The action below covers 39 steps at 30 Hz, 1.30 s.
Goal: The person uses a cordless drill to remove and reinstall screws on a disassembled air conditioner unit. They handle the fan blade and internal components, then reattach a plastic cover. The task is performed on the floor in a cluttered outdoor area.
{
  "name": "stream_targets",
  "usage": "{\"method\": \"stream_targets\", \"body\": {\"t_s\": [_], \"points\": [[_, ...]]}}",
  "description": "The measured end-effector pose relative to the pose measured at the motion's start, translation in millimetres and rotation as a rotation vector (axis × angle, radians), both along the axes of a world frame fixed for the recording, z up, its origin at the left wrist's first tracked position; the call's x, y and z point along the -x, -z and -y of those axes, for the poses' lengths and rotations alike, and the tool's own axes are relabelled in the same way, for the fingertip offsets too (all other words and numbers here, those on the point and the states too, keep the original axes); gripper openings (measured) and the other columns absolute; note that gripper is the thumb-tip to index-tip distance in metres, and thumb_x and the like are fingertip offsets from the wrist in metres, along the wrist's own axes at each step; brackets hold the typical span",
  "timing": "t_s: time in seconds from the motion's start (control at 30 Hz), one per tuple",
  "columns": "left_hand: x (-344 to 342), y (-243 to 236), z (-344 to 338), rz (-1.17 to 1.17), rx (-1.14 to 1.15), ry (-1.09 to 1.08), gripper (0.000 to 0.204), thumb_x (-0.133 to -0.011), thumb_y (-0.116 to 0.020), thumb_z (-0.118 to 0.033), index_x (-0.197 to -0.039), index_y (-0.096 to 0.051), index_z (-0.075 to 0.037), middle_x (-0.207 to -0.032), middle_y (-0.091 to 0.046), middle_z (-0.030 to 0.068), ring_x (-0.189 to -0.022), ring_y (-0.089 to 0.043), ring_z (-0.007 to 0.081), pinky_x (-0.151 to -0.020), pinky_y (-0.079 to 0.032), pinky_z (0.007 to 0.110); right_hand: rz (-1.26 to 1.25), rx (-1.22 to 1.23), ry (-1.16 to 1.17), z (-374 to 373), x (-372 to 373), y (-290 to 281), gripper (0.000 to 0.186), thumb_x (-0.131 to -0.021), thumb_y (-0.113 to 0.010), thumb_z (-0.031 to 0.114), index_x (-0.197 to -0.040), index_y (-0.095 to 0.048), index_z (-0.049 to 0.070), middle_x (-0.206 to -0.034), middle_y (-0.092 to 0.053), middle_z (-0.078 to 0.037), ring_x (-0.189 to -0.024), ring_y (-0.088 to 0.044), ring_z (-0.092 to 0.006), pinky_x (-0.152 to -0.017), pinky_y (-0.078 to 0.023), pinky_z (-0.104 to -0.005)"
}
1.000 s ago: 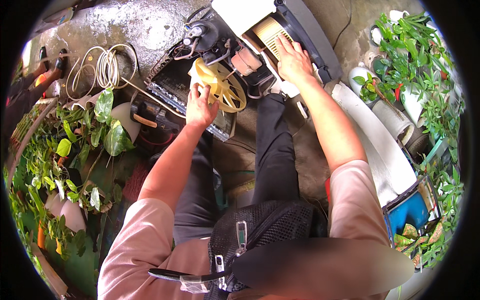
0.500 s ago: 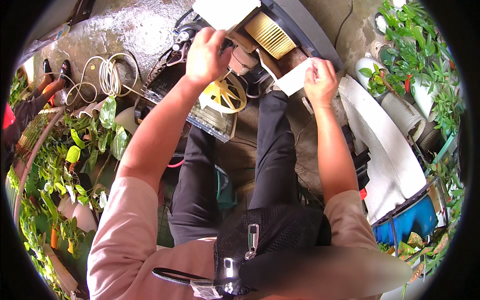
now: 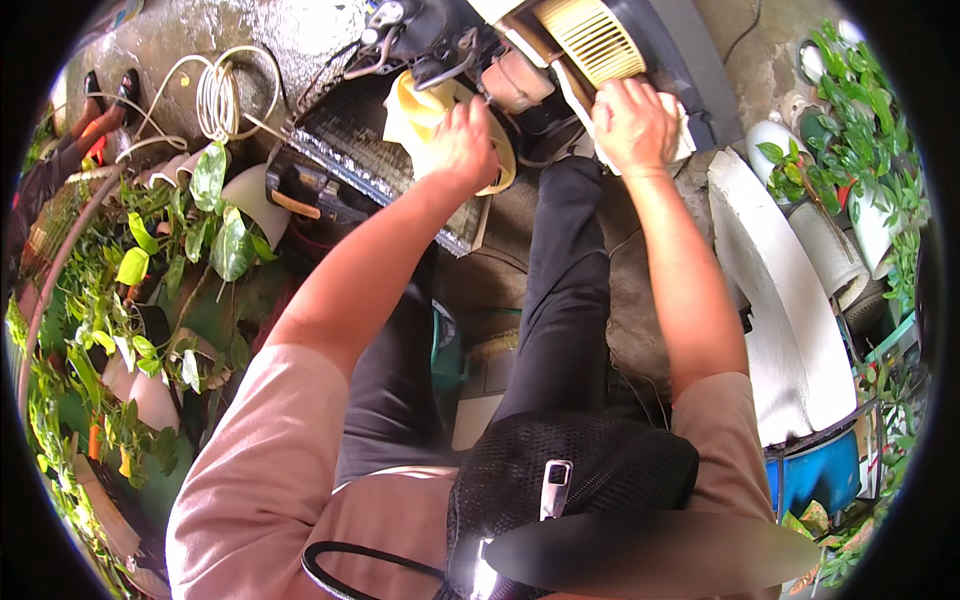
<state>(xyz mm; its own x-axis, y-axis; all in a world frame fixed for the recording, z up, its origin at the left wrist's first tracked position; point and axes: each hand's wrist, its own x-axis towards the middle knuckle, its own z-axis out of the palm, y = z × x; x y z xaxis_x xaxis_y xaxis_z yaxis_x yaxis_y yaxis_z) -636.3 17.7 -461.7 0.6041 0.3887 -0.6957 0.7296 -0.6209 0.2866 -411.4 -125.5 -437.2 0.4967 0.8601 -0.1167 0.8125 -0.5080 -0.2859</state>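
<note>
While curling left grip (image 3: pixel 463 140) over yellow fan (image 3: pixel 412 108), leaving pinching impossible to tell, probably handling light, stiff, favouring the rim (image 3: pixel 509 168).

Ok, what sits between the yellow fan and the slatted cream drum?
The head view shows a pinkish block and, nearer the drum, a pale panel edge.

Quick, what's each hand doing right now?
Left hand: over the yellow fan wheel; can't tell if it's gripping.
Right hand: beside the cream blower wheel; can't tell either.
</note>
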Motion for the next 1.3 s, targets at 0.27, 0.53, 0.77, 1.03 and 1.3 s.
{"method": "stream_targets", "body": {"t_s": [0.27, 0.53, 0.77, 1.03, 1.3], "points": [[-91, 42, -15, 0.083, -0.034, -0.118, 0.090, -0.074, -0.091, -0.048, -0.136, -0.045, -0.001, -0.137, -0.048, 0.0211, -0.130, -0.056, 0.0405, -0.108, -0.051, 0.050, 0.084, -0.029, -0.057, -3, 1, 8, 0.012, -0.089, -0.068, 0.027, -0.084, -0.065, 0.017, -0.080, -0.067, 0.000, -0.080, -0.067, -0.0228, -0.073, -0.044, -0.0426], [-89, 52, -14, 0.059, 0.084, -0.198, 0.088, -0.073, -0.092, -0.040, -0.139, -0.044, -0.005, -0.140, -0.055, 0.0173, -0.129, -0.057, 0.0394, -0.108, -0.050, 0.052, 0.091, 0.016, -0.051, -2, -3, 9, 0.013, -0.090, -0.068, 0.029, -0.085, -0.067, 0.017, -0.079, -0.069, -0.002, -0.077, -0.069, -0.0252, -0.074, -0.044, -0.0432], [-79, 63, -18, 0.076, 0.123, -0.180, 0.095, -0.072, -0.091, -0.042, -0.143, -0.042, -0.003, -0.143, -0.054, 0.0204, -0.134, -0.054, 0.0398, -0.114, -0.046, 0.046, 0.069, -0.050, 0.005, -1, -8, 10, 0.010, -0.087, -0.069, 0.025, -0.086, -0.066, 0.015, -0.077, -0.068, -0.004, -0.072, -0.067, -0.0282, -0.076, -0.046, -0.0428], [-74, 75, -13, 0.180, 0.102, -0.163, 0.088, -0.072, -0.092, -0.039, -0.136, -0.045, 0.000, -0.137, -0.055, 0.0227, -0.130, -0.054, 0.0414, -0.114, -0.044, 0.047, 0.073, -0.331, 0.000, -18, -30, -6, 0.016, -0.084, -0.071, 0.015, -0.100, -0.071, 0.013, -0.092, -0.069, -0.006, -0.091, -0.066, -0.0292, -0.083, -0.049, -0.0430], [-79, 71, -12, 0.086, 0.121, -0.201, 0.093, -0.072, -0.092, -0.036, -0.144, -0.042, -0.004, -0.143, -0.052, 0.0178, -0.133, -0.051, 0.0400, -0.116, -0.043, 0.048, 0.191, 0.005, 0.045, -98, -97, -14, 0.100, -0.086, -0.078, 0.032, -0.163, -0.022, 0.001, -0.153, -0.046, -0.028, -0.146, -0.041, -0.0424, -0.127, -0.025, -0.0540]]}}
